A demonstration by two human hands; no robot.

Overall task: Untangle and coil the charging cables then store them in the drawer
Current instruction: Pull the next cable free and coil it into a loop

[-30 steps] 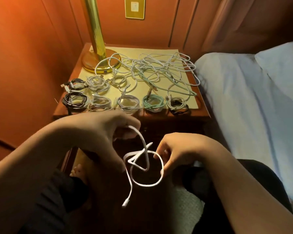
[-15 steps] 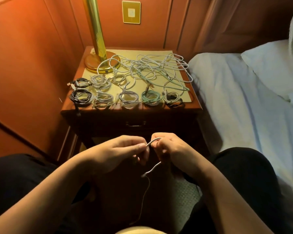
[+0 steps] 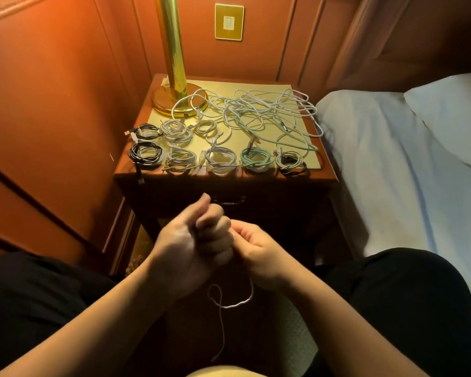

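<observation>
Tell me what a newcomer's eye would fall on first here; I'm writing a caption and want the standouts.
First, the two hands meeting in the foreground: the left hand curled in a fist against the right hand, a thin white cable dangling below them. Next, the nightstand behind, with neat cable coils along its front edge and a tangled cable heap at the back. A brass lamp rises at its back left corner.
</observation>
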